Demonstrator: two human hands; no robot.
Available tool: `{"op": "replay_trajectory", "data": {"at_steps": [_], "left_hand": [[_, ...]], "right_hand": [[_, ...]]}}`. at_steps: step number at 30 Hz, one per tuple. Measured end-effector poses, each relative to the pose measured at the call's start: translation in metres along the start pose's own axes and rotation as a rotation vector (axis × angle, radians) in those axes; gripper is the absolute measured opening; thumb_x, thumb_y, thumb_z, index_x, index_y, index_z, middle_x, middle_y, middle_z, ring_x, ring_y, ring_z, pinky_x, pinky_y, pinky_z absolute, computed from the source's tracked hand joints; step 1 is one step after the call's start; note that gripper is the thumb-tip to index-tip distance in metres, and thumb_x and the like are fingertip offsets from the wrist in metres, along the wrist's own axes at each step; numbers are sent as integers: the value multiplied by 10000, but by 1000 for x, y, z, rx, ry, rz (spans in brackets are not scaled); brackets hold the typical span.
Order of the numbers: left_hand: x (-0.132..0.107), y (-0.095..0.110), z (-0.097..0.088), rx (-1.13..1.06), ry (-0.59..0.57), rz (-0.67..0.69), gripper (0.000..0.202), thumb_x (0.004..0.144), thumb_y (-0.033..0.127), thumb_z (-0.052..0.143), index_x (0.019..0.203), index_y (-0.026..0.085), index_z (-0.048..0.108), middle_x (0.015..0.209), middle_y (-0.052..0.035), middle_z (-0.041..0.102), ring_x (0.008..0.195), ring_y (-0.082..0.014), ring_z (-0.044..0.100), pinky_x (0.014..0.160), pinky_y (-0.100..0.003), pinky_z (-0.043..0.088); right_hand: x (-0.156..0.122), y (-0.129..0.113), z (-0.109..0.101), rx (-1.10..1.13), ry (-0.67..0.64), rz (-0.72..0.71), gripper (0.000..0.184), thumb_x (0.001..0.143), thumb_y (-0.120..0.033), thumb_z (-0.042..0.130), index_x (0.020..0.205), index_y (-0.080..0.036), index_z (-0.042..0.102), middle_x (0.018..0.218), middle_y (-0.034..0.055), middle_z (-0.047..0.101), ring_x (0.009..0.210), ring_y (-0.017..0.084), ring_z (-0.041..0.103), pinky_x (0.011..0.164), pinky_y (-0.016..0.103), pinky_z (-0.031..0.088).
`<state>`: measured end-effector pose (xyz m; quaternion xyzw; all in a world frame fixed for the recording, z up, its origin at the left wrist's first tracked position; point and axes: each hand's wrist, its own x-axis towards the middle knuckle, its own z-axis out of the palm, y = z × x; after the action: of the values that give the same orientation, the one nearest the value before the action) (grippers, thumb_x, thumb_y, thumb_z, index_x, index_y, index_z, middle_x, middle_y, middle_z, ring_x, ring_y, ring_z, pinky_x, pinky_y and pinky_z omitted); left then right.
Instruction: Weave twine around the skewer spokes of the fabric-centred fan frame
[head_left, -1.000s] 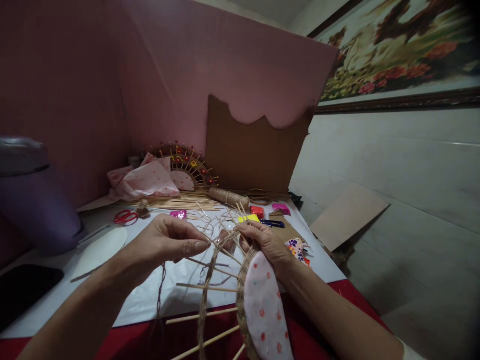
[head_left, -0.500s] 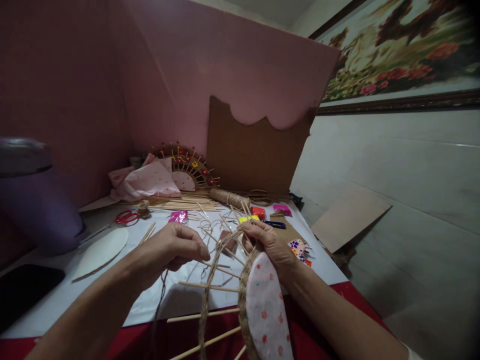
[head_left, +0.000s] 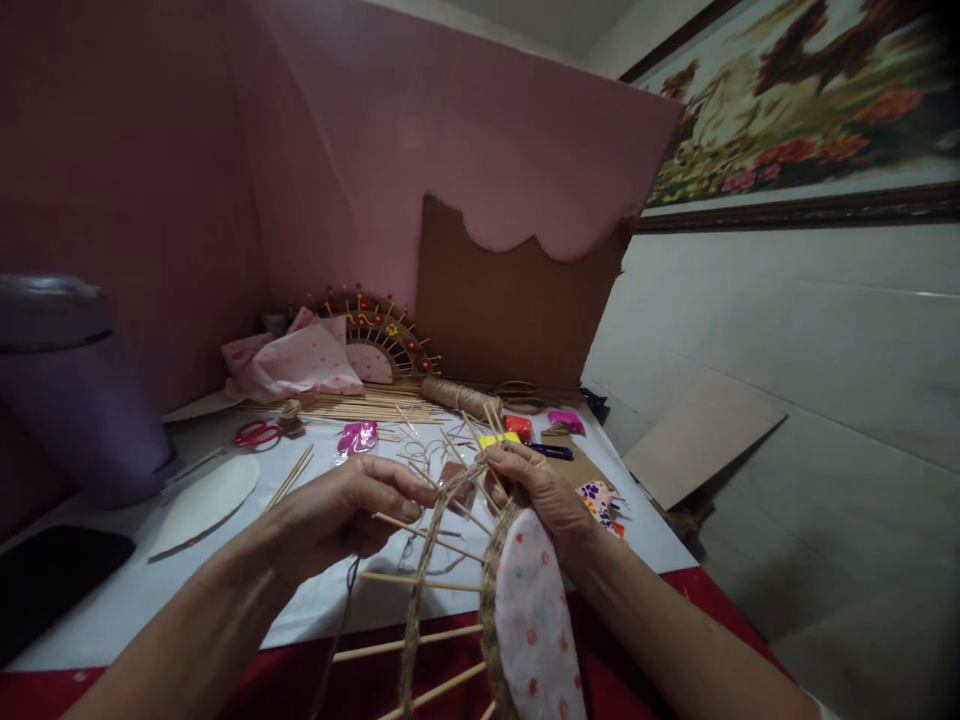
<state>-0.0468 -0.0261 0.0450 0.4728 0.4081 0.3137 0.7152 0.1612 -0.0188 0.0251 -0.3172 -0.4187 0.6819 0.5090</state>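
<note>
A half-round woven fan (head_left: 536, 610) hangs in front of me, with a flower-print cloth centre, thin wooden sticks fanning out and two braided twine bands. My right hand (head_left: 536, 490) is closed on its upper end, thumb over the outer band where the sticks meet. Just left of the outer band is my left hand (head_left: 367, 505), fingers curled together near the stick tips. A dark strand of twine (head_left: 346, 600) trails down from beneath that hand; the exact grip on it is partly hidden by the fingers.
Behind stand a decorated finished fan (head_left: 390, 330), pink cloth (head_left: 300, 360), a twine roll (head_left: 459, 396) and loose sticks (head_left: 352, 404). Red scissors (head_left: 257, 433), a white oval piece (head_left: 206, 505), a phone-like black slab (head_left: 67, 590) and a purple tumbler (head_left: 82, 420) lie leftward. Brown cardboard (head_left: 517, 310) leans behind.
My left hand has moved slightly right, closer to the outer band, and its fingers have opened out a little. The right hand keeps its hold on the fan.
</note>
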Motion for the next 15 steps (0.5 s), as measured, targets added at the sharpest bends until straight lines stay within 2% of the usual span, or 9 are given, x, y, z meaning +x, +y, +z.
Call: {"op": "replay_trajectory", "data": {"at_steps": [3, 6, 8, 11, 15], "left_hand": [[-1, 1, 5, 83, 26, 50, 71, 574, 115, 657, 637, 138, 680, 403, 70, 398, 362, -28, 194, 394, -223, 71], [-1, 1, 9, 127, -5, 69, 43, 593, 128, 667, 632, 141, 655, 423, 65, 440, 372, -33, 247, 397, -205, 121], [0, -1, 9, 118, -36, 89, 54, 607, 146, 672, 647, 147, 636, 479, 41, 522, 410, -57, 366, 422, -200, 237], [3, -5, 8, 91, -59, 153, 66, 615, 130, 663, 658, 147, 615, 626, -13, 625, 563, -114, 515, 570, -250, 379], [4, -9, 6, 54, -91, 187, 78, 644, 109, 644, 696, 150, 603, 617, 14, 587, 541, -85, 456, 550, -224, 325]], "right_hand": [[2, 2, -2, -11, -5, -7, 215, 671, -289, 710, 635, -138, 562, 478, -38, 512, 425, 49, 409, 432, 169, 321], [2, 3, -2, -13, -22, -30, 200, 686, -268, 698, 630, -137, 558, 489, -40, 509, 434, 44, 404, 449, 167, 324], [1, 2, -1, -2, -31, -31, 195, 692, -263, 690, 628, -141, 552, 487, -42, 505, 434, 47, 403, 449, 169, 324], [0, 1, 0, 7, -37, -26, 212, 694, -272, 684, 608, -147, 536, 485, -43, 496, 447, 58, 420, 474, 183, 353], [0, 1, 0, 26, -50, -25, 238, 684, -272, 693, 575, -146, 523, 490, -42, 502, 443, 55, 424, 475, 184, 364]]}}
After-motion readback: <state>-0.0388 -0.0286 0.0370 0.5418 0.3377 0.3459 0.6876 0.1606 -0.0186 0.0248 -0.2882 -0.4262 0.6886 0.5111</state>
